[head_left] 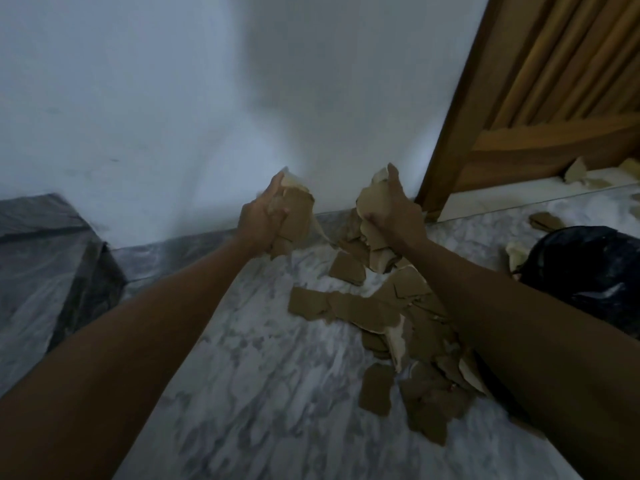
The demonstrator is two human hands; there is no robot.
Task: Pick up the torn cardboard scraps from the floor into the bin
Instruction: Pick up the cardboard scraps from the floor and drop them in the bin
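Note:
Both arms reach forward over a marble floor. My left hand point(263, 216) grips a bunch of brown cardboard scraps point(296, 216), lifted above the floor near the white wall. My right hand point(391, 209) is closed on another bunch of scraps point(372, 202) at about the same height. Several more torn scraps point(360, 308) lie in a loose pile on the floor below and between my forearms, running toward me. A black bin point(588, 271) lined with a dark bag stands at the right, partly hidden behind my right forearm.
A wooden door point(540, 98) and its frame stand at the upper right, with more scraps point(578, 173) at its foot and one point(547, 221) near the bin. A dark plastic-wrapped block point(45, 258) sits at the left against the wall.

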